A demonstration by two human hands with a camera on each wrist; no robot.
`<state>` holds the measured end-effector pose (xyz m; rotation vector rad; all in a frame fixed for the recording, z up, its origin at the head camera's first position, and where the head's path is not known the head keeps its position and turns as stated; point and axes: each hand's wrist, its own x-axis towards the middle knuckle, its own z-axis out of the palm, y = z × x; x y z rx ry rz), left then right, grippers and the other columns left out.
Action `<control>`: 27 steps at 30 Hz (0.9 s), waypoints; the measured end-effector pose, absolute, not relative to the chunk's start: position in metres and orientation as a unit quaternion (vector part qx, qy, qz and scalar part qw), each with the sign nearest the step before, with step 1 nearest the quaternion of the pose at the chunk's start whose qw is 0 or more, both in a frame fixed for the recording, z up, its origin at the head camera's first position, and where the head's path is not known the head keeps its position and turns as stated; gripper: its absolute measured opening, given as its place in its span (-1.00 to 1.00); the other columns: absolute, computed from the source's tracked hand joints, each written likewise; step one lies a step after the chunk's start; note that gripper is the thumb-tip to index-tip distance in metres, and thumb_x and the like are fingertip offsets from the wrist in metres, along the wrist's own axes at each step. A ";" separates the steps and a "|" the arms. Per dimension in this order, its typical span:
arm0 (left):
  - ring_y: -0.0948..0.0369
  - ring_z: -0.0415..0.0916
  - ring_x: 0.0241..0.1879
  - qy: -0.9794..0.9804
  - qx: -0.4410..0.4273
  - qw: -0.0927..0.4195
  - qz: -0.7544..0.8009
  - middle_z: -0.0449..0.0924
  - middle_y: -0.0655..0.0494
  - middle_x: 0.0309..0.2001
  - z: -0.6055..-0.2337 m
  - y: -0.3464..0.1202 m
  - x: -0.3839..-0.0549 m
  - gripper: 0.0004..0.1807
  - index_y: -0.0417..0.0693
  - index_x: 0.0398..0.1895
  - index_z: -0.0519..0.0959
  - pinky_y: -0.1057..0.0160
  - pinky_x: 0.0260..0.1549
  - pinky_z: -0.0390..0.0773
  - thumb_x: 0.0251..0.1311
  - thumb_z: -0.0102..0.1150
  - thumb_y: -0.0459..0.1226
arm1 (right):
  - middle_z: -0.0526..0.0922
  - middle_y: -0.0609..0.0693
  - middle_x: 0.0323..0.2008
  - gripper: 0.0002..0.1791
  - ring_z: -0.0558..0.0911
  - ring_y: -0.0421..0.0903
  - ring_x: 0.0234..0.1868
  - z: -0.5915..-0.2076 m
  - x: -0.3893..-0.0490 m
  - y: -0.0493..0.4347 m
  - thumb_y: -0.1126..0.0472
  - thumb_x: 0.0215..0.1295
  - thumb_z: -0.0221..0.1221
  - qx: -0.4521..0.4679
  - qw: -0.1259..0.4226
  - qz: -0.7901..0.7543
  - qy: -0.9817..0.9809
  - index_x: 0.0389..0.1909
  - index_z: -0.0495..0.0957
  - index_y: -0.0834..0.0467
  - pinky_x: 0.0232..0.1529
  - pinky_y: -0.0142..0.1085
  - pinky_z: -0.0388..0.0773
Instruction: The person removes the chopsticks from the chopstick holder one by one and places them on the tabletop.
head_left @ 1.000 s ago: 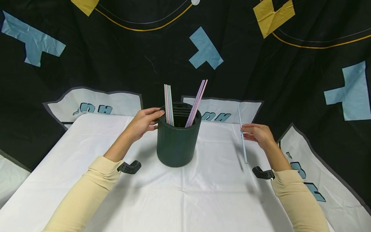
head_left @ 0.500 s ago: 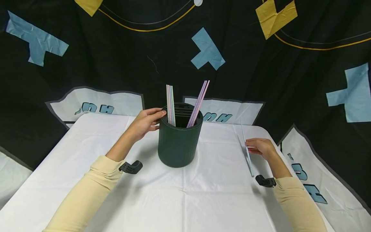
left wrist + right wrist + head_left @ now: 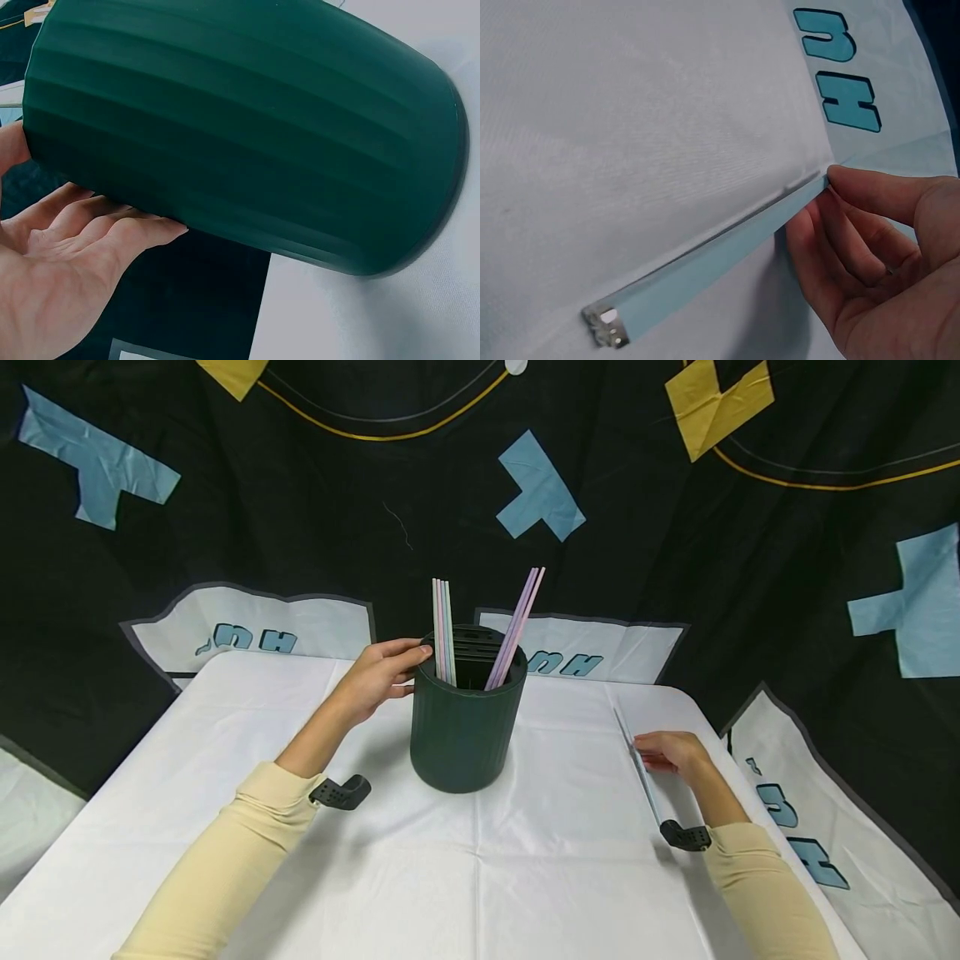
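A dark green round holder (image 3: 461, 739) stands upright on the white-covered table. My left hand (image 3: 378, 677) holds it from the left, thumb at the rim and other fingers along the outer side; the left wrist view shows those fingers (image 3: 112, 225) against its ribbed wall. Two bunches of slim pastel sticks lean in the holder: pale mixed ones (image 3: 444, 635) at left, purple and pink ones (image 3: 514, 631) at right. Over at right my right hand (image 3: 675, 756) pinches a light blue stick (image 3: 705, 259) between thumb and fingers, low over the cloth. Its near end looks shiny and silvery.
A slotted black insert (image 3: 476, 643) covers the back of the holder's mouth. The white cloth (image 3: 420, 885) spreads under both arms, and a black curtain (image 3: 337, 527) with blue and yellow patches hangs behind the table. The table's right edge runs beside my right forearm.
My right hand has moved down and a little toward me with the light blue stick, which has gone from nearly upright to lying low along the table. The left hand stays at the holder.
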<state>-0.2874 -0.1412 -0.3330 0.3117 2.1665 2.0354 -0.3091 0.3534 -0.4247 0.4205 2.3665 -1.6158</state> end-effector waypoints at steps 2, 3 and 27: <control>-0.09 0.47 0.33 0.722 0.104 0.077 0.680 0.45 -0.18 0.35 -0.333 -0.141 -0.288 -0.38 -0.22 0.44 0.32 -0.11 0.26 0.49 0.46 0.11 -0.08 | 0.71 -0.20 -0.51 -0.50 0.68 -0.31 -0.49 -0.426 -0.308 0.353 0.30 0.34 0.27 0.147 0.122 -0.549 0.814 0.20 0.46 0.51 -0.35 -0.42 0.70; -0.09 0.46 0.33 0.721 0.104 0.077 0.680 0.45 -0.18 0.35 -0.333 -0.141 -0.288 -0.38 -0.22 0.44 0.32 -0.11 0.26 0.49 0.46 0.11 -0.08 | 0.71 -0.20 -0.51 -0.48 0.68 -0.31 -0.50 -0.427 -0.308 0.353 0.31 0.34 0.27 0.150 0.122 -0.547 0.814 0.21 0.44 0.53 -0.36 -0.42 0.70; -0.11 0.46 0.34 0.724 0.103 0.077 0.677 0.45 -0.19 0.35 -0.332 -0.141 -0.286 -0.40 -0.22 0.43 0.33 -0.11 0.26 0.49 0.47 0.10 -0.09 | 0.70 -0.19 -0.55 -0.49 0.65 -0.32 -0.55 -0.438 -0.309 0.358 0.29 0.32 0.28 0.168 0.121 -0.540 0.816 0.20 0.47 0.49 -0.41 -0.47 0.66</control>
